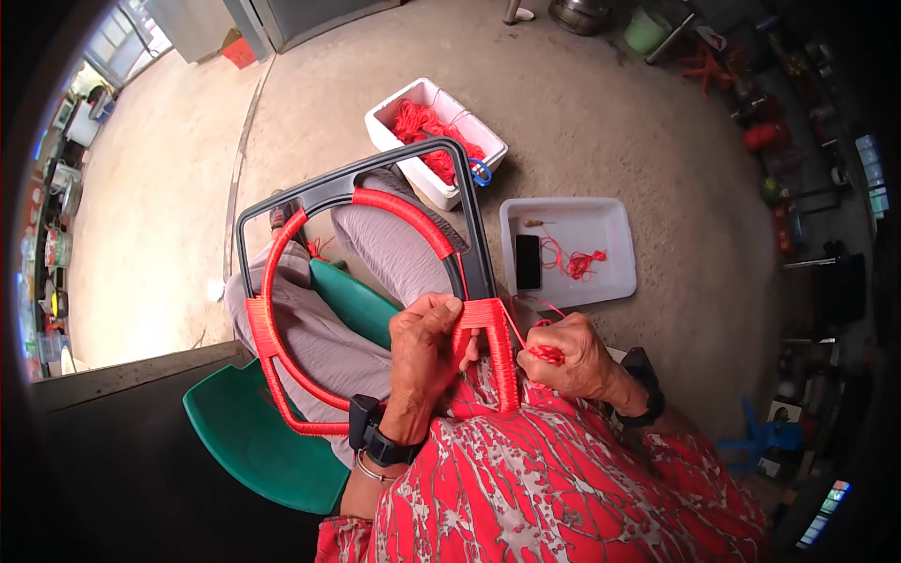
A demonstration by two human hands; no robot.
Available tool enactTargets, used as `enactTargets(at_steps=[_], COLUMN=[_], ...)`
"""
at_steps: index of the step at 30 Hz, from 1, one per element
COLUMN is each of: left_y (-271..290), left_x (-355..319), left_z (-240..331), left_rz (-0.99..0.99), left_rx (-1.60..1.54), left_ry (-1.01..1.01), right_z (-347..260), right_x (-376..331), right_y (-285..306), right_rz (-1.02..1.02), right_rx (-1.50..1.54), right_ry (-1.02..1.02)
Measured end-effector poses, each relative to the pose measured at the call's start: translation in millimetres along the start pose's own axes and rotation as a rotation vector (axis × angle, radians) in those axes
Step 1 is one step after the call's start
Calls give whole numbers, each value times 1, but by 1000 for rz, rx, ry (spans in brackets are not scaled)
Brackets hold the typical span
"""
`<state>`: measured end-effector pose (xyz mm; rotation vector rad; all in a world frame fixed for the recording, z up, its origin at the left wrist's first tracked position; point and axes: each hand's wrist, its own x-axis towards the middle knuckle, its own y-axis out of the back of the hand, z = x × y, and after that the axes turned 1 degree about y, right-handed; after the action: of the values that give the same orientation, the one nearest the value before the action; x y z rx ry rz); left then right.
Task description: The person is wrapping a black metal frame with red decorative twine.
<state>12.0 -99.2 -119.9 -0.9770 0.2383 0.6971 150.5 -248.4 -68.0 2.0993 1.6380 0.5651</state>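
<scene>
A black frame [478, 253] with rounded corners and a round inner ring rests tilted across my lap. Tight turns of red cord [404, 208] cover much of the ring and the near parts of the frame; the far side is bare black. My left hand [420, 342] is closed around the frame beside the wrapped corner, thumb on top. To the right of that corner, my right hand [577, 355] is closed on a small bundle of red cord [547, 355]. A thin strand runs from this hand to the wrapped corner.
Ahead on the floor stands a white foam box [383, 132] of red cord, with blue-handled scissors [481, 173] at its edge. A white plastic tub [615, 239] holds a phone [528, 263], loose cord and a small wooden-handled tool [535, 223]. Green plastic seats [253, 441] are at left.
</scene>
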Motion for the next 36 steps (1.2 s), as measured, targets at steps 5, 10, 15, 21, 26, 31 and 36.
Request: enactTargets(at_steps=[5,10,15,21,26,31,36], left_y=[4,-3,-7,-9,-9,-5,-3], left_x=[3,-1,-7,-11,-6,0,-1], left_z=[2,4,7,9,9,7,6], left_rz=[36,2,-22,-17,-1,36,34], left_rx=[-14,-35,-26,-14,-42,-72,-72], left_ry=[-9,-45,-39,-73,-64,-6,-38], right_z=[27,123,124,41,39,28,33], right_x=[-3,6,78,133,121,115,119], right_y=[0,39,37,-5,-17,-17,-30], right_rz=[153,376,258,-164,-47,49,87], right_rx=[511,1027,616,608,1195,1068,965], right_ry=[-429,-814,-564,-232,-462,-512,-495])
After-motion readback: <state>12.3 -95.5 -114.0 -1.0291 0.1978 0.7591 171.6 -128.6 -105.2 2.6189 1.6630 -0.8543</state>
